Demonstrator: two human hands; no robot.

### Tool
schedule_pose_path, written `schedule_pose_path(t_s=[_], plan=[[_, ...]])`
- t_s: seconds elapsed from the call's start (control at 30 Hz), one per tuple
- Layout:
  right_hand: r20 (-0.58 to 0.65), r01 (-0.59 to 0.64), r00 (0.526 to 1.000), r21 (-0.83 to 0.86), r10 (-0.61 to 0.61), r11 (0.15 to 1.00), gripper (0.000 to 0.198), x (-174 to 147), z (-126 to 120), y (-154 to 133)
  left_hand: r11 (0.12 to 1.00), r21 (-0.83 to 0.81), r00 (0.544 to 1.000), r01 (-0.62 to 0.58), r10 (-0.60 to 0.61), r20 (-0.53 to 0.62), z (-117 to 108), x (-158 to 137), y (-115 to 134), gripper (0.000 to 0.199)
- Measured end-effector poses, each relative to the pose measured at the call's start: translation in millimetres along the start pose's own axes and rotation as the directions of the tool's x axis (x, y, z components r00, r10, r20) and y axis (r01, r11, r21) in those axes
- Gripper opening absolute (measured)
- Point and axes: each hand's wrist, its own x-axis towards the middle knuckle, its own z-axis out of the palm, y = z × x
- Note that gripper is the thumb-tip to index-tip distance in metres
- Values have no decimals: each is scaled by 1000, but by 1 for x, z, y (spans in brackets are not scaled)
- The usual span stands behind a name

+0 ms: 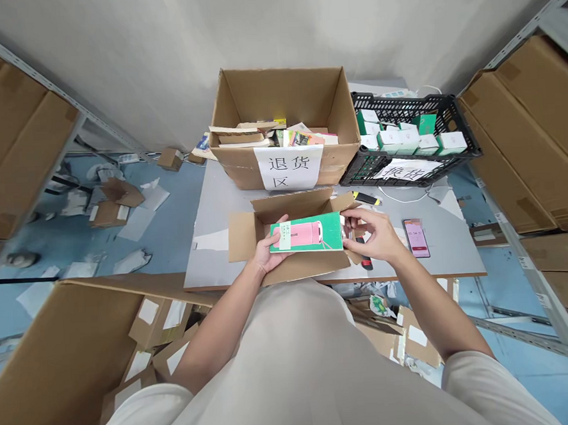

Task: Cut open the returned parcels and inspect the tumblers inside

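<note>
Over the table (pixel 216 200) — left hand (pixel 268 254) curls around green box (pixel 307 233)

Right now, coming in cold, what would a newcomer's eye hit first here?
First, the green-and-pink box in the left grip, above an open carton, with the right grip at its right end. Next, the big cardboard box with a white sign, farther back on the table. Right of that, a black crate holding white-and-green boxes.

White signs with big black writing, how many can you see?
2: one white paper sign on the open brown cardboard box, and a second white sign on the black plastic crate.
</note>
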Motion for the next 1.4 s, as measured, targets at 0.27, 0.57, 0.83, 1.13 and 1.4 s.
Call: schedule_pose_path(t_s=[0.27, 0.57, 0.83, 1.13, 1.4], plan=[[-115, -174, 979, -66, 166, 982, 43, -1, -9, -13, 1000, 6, 999, -26, 26, -41, 3, -1, 6, 72], [-175, -63, 984, -172, 32, 983, 47, 10, -31, 15, 997, 40, 987, -72, 77, -142, -13, -6, 20, 71], [-377, -166, 909, 68, 180, 984, 47, 5, -55, 43, 983, 122, 957, -138, 164, -239, -21, -15, 26, 79], [-555, -183, 775, 259, 301, 948, 50, -14, -73, 58, 526, 839, 821, -138, 535, -201, -36, -9, 15, 103], [-542, -225, 775, 243, 324, 944, 50, -13, -60, 51, -168, 984, 852, 58, 522, 39, -22, 6, -3, 84]])
